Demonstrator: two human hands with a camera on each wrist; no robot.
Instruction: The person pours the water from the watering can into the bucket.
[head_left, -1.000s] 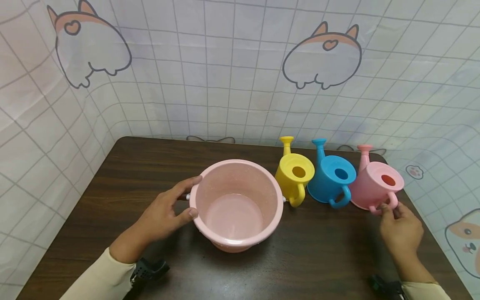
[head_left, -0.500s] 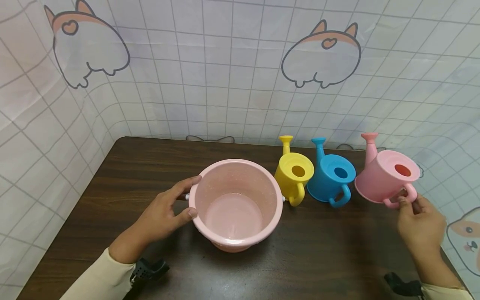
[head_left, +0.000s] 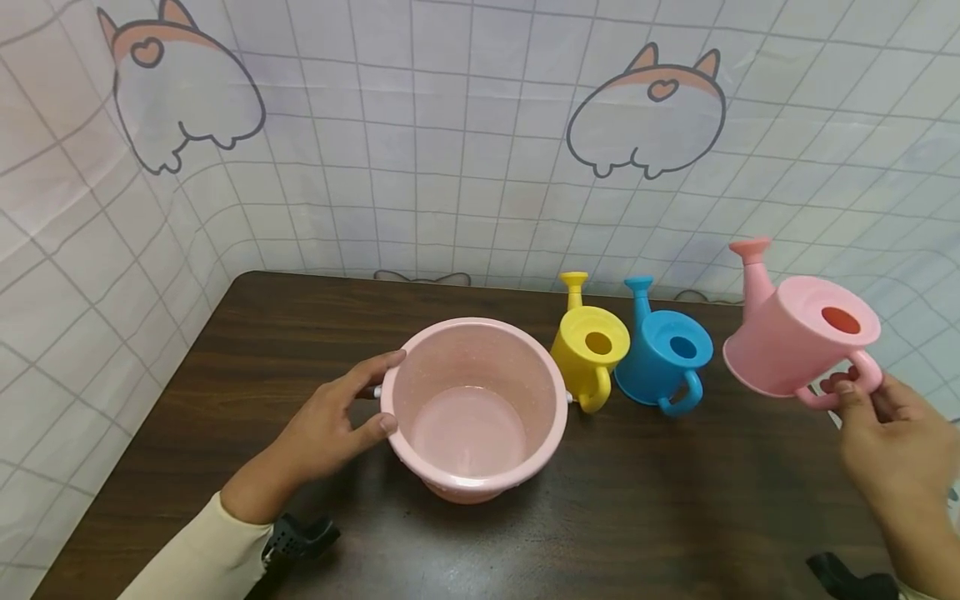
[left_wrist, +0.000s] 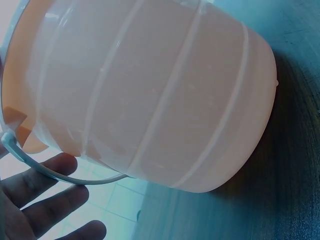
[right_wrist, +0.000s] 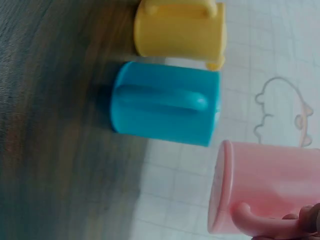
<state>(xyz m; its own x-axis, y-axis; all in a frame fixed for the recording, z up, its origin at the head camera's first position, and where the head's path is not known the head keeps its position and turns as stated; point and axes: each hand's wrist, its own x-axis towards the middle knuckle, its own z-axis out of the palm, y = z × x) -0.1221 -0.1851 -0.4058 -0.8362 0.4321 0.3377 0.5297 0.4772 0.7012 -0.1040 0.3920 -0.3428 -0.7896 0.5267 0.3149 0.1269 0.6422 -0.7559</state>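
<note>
By the right edge of the table (head_left: 630, 517) — I'm seeing the right hand (head_left: 896, 446) gripping the pink watering can (head_left: 787, 342) by its handle (head_left: 867, 371), holding it off the tabletop; blue can (head_left: 652, 367) and yellow can (head_left: 572, 362) standing left. Left hand (head_left: 322, 425) — fingers spread, resting against the pink bucket's rim (head_left: 480, 483).

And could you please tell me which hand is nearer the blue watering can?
Right: the right hand is right of the blue can, holding the pink can; the left hand is farther off, at the left side of the bucket.
</note>
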